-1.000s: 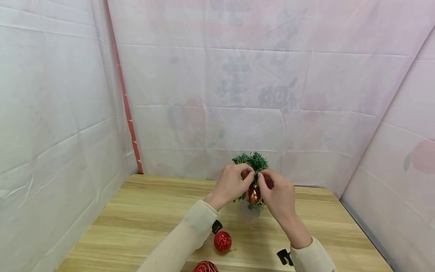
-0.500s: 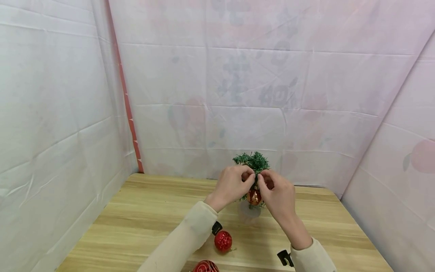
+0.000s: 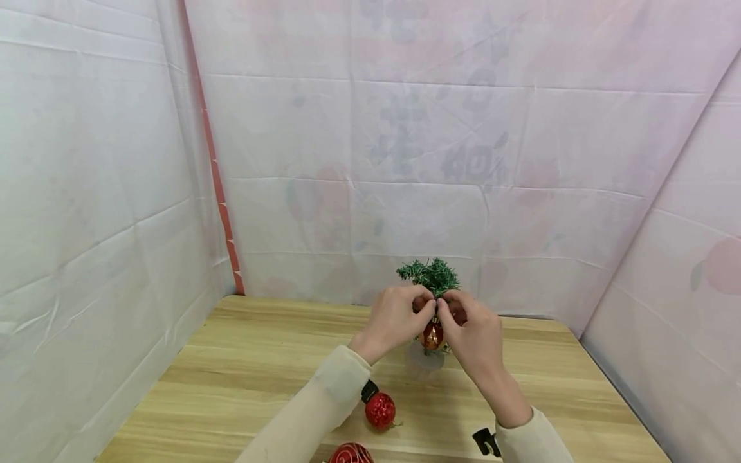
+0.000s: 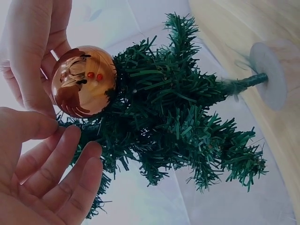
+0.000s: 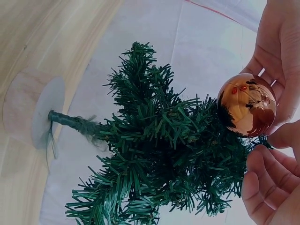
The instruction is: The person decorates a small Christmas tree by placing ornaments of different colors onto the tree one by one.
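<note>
A small green artificial Christmas tree (image 3: 434,273) stands upright on a pale round base (image 3: 425,361). In front of its branches hangs a shiny copper-gold bauble (image 3: 432,335). Just above the bauble, my left hand (image 3: 396,319) pinches with thumb and forefinger at its hanging string beside the twigs. From the other side, my right hand (image 3: 476,331) pinches at the same spot, the fingertips of both hands nearly meeting. The string itself is mostly hidden by fingers and needles. Both wrist views show the bauble (image 4: 84,82) against the tree (image 5: 164,131).
On the wooden table (image 3: 260,360), a glittery red bauble (image 3: 380,411) lies beside the left forearm. A larger red bauble with a swirl pattern (image 3: 350,454) is cut off at the bottom edge. White cloth (image 3: 405,161) hangs behind and at both sides.
Both hands' fingertips have dropped slightly and come closer together. The copper-gold bauble has shifted a little and still hangs below them. The red baubles have not moved.
</note>
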A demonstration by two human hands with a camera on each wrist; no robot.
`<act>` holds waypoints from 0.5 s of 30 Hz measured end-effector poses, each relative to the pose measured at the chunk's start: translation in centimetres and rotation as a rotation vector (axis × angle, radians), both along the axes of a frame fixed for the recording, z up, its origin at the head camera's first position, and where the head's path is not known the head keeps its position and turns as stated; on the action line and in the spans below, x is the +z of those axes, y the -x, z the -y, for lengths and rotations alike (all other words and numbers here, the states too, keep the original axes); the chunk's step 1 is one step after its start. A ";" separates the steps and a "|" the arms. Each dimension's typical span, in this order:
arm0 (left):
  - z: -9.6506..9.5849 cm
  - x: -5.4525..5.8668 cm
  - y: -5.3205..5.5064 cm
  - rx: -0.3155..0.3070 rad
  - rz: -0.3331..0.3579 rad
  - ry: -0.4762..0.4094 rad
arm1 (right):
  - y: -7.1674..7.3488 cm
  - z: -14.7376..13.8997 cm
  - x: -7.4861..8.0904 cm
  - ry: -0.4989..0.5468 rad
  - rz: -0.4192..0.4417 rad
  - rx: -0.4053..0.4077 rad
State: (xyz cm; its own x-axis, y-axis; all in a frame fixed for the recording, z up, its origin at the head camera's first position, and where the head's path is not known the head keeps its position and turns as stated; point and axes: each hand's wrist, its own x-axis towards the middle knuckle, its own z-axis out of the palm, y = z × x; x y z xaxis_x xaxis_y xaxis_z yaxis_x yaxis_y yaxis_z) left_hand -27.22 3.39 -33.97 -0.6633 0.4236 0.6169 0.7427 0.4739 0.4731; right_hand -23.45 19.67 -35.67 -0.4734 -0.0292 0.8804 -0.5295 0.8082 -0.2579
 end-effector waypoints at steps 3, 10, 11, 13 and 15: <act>0.1 -0.1 0.0 -0.002 0.005 -0.005 | 0.0 0.0 0.0 0.003 -0.002 0.008; 0.3 -0.3 0.1 0.001 0.003 -0.018 | -0.1 -0.1 0.1 0.010 -0.018 0.032; 0.3 -0.3 0.1 0.004 0.002 -0.018 | -0.1 -0.1 0.2 0.010 -0.020 0.034; 0.3 -0.4 0.1 0.010 0.000 -0.020 | -0.1 -0.2 0.2 0.012 -0.020 0.037; 0.4 -0.4 0.1 0.012 0.000 -0.020 | 0.0 -0.4 0.2 0.012 -0.020 0.037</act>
State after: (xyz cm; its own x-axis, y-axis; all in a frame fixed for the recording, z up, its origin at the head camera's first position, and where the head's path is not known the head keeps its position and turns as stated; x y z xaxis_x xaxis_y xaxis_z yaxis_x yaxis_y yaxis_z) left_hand -27.32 3.00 -34.38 -0.6682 0.4031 0.6253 0.7371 0.4729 0.4828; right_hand -23.40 20.05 -35.49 -0.4546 -0.0357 0.8900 -0.5638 0.7851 -0.2565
